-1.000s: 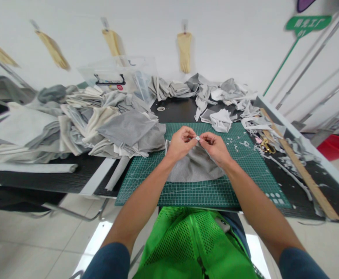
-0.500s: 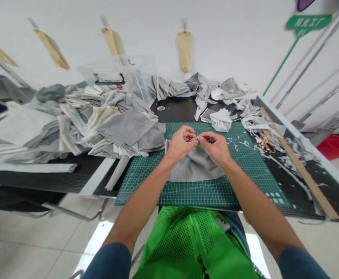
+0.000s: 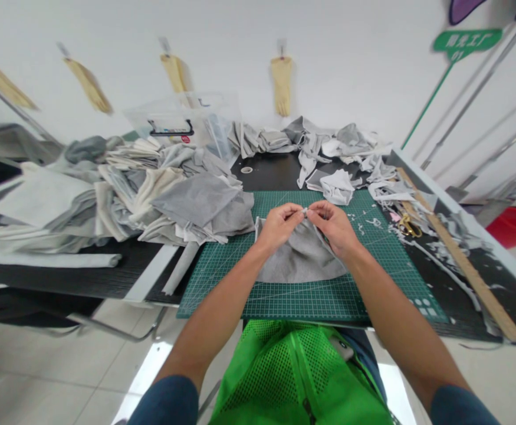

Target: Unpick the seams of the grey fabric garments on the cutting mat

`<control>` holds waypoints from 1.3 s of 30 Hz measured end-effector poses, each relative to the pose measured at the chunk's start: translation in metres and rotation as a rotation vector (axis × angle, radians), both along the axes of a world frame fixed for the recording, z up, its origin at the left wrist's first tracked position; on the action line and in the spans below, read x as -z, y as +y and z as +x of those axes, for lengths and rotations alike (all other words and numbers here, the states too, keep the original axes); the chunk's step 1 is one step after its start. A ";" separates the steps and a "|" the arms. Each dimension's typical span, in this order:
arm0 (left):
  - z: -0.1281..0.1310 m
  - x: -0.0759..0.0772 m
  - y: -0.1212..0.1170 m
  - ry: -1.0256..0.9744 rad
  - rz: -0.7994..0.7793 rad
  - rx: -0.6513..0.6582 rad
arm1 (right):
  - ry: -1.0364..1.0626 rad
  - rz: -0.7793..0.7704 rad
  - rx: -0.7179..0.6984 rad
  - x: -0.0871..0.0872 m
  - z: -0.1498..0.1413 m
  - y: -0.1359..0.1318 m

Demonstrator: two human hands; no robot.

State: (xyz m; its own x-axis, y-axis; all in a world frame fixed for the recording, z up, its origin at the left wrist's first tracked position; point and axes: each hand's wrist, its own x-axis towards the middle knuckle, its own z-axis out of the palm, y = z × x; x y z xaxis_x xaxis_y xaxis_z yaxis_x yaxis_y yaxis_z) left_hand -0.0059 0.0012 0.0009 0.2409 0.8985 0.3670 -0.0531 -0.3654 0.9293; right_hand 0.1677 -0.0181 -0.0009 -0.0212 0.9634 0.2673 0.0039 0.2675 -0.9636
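Observation:
A piece of grey cloth [image 3: 299, 262] lies partly on the green cutting mat [image 3: 222, 283], its far edge lifted. My left hand [image 3: 283, 223] pinches that edge between thumb and fingers. Right beside it, my right hand [image 3: 332, 223] pinches the same edge, the fingertips of both hands almost meeting. A small light fold of the cloth shows between them. The lower part of the cloth spreads toward me, flat on the mat.
Heaped grey and cream cloths [image 3: 196, 195] cover the left side. Gold-handled scissors [image 3: 408, 225] lie at the right among scraps, near a long wooden ruler [image 3: 465, 260]. Behind stand a clear plastic box [image 3: 173, 118] and more crumpled cloths [image 3: 337, 186]. A tape roll [image 3: 246, 170] lies mid-table.
Both hands still pinch the cloth's edge, with fingertips shifted slightly and drawn closer together. The whole view has moved a little, so everything sits slightly lower.

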 end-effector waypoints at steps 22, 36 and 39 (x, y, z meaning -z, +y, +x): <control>-0.011 -0.008 0.004 -0.143 -0.230 0.005 | -0.644 0.586 0.138 -0.001 0.010 0.003; -0.013 -0.005 0.003 -0.060 -0.150 0.013 | -0.648 0.580 0.167 0.000 0.008 0.001; -0.012 -0.004 0.003 -0.039 -0.141 -0.013 | -0.643 0.596 0.174 0.000 0.008 0.001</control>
